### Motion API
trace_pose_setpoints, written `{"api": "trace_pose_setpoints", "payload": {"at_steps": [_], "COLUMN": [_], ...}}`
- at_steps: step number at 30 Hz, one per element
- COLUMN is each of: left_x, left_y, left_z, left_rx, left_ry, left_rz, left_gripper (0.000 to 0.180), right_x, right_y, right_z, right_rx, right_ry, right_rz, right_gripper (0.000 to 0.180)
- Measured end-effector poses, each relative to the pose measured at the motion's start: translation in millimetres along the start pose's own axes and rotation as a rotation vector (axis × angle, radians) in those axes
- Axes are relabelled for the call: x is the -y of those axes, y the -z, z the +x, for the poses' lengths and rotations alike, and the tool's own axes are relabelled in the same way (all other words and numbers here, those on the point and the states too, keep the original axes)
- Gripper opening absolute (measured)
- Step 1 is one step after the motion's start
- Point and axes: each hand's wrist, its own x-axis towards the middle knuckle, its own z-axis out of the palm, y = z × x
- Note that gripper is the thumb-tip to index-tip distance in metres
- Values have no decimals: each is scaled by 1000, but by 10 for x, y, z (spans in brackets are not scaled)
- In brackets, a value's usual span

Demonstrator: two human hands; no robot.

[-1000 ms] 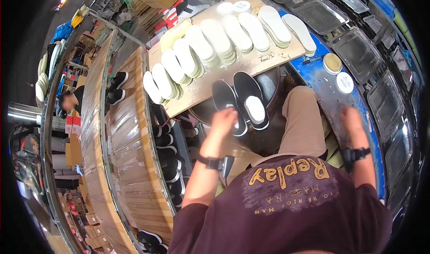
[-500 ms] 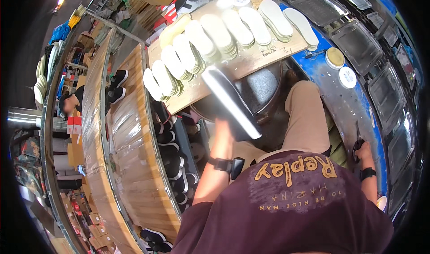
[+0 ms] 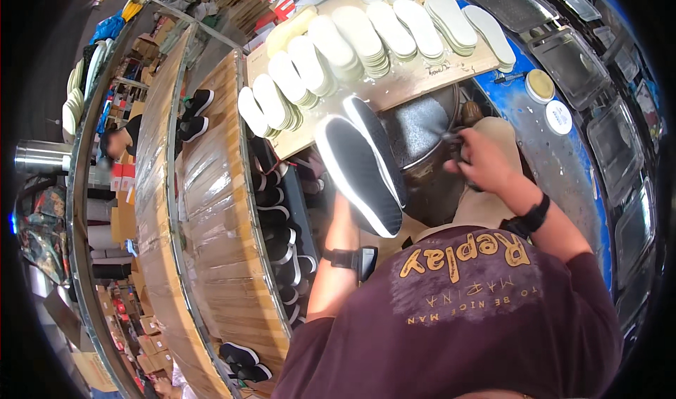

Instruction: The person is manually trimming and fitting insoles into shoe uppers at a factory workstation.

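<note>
A pair of black shoes with white sole edges is held up in front of me, the near shoe [image 3: 358, 175] with its dark sole toward me and the other shoe [image 3: 373, 140] beside it. My left hand [image 3: 342, 212] is closed on the pair, its fingers mostly hidden behind them. To the right, over my thigh, my right hand [image 3: 486, 161] is closed around dark-handled scissors [image 3: 453, 142], which are partly hidden and blurred. Beyond the shoes, a board [image 3: 422, 89] carries rows of stacked pale insoles [image 3: 359, 36].
Under the board sits a round tub [image 3: 422, 135] with a greyish inside. At right, a blue-edged bench [image 3: 574, 181] holds a yellowish lidded tub [image 3: 540, 85], a white lid [image 3: 558, 117] and a marker [image 3: 510, 78]. A wooden rack [image 3: 218, 188] with black shoes stands left.
My right hand has lifted the scissors off the bench and brought them left, over my thigh near the shoes. The shoes in my left hand have turned, showing their soles more.
</note>
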Motion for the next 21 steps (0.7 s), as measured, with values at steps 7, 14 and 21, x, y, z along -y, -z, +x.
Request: {"api": "trace_pose_setpoints", "payload": {"at_steps": [7, 14, 21], "left_x": [77, -14, 78], "left_y": [95, -40, -12], "left_z": [-204, -247, -138], "left_rx": [-197, -16, 1], "left_ry": [-69, -14, -59], "left_rz": [716, 388, 355], "left_gripper": [37, 36, 34], "right_x": [463, 114, -58], "right_y": [-359, -435, -293], "right_z": [348, 469, 401], "right_rx": [69, 117, 109], "right_ry": [298, 139, 25], "right_rz": [-152, -176, -351], "right_gripper": [51, 51, 46]}}
